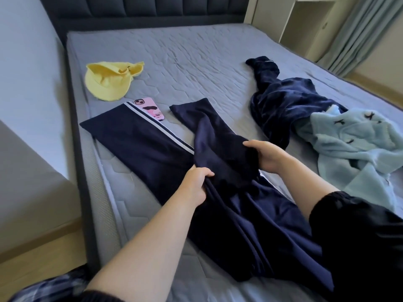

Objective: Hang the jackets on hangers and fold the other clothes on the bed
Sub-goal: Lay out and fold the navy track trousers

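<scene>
Navy track pants [139,144] with white side stripes lie stretched across the grey mattress [185,55]. One leg lies flat toward the left. The other leg is bunched up and lifted between my hands. My left hand [195,186] grips the fabric near the crotch. My right hand [265,156] holds the bunched leg from the right side. A dark navy fleece garment [283,101] lies crumpled to the right. A light blue fluffy garment [353,144] overlaps it at the right edge. A yellow garment [109,81] sits at the far left.
A pink phone [150,109] lies on the mattress, partly under the flat pant leg. A dark padded headboard [141,9] stands at the far end. Curtains [359,29] hang at the right. Wooden floor [43,247] shows on the left of the bed.
</scene>
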{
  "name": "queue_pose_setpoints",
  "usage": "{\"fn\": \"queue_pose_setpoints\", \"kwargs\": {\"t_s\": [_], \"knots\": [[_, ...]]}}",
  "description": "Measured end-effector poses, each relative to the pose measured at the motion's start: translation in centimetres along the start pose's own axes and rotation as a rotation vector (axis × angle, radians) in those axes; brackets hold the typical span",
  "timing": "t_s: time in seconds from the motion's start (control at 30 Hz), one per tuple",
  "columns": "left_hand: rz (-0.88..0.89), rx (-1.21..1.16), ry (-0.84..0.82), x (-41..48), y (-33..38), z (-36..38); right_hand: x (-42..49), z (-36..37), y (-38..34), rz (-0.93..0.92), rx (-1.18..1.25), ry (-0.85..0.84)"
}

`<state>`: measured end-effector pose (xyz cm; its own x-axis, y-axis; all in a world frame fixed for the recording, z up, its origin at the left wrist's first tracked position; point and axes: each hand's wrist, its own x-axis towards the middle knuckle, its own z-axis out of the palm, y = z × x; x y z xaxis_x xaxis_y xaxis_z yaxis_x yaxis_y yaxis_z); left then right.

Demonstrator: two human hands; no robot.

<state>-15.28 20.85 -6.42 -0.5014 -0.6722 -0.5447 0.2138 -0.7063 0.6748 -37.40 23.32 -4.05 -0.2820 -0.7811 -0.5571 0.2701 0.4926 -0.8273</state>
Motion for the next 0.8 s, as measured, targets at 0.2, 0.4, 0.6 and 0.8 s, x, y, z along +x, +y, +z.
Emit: {"fn": "queue_pose_setpoints", "kwargs": {"t_s": [0.2, 0.4, 0.6, 0.8], "knots": [[-0.117, -0.228, -0.311, -3.0, -0.4, -7.2, -0.5, -0.2, -0.5, 0.25, -0.025, -0.197], [-0.273, -0.083, -0.035, -0.6, -2.2, -8.6, 1.1, 3.4, 2.8, 0.414, -0.318, -0.197], [-0.129, -0.075, 0.137, 1.9, -0.8, -8.5, 3.7, 6.3, 3.3, 0.285, 0.106, 0.049], [-0.105, -0.128, 0.129, 3.4, 0.3, -8.8, 6.5, 8.8, 2.1, 0.199, 0.137, 0.197]]}}
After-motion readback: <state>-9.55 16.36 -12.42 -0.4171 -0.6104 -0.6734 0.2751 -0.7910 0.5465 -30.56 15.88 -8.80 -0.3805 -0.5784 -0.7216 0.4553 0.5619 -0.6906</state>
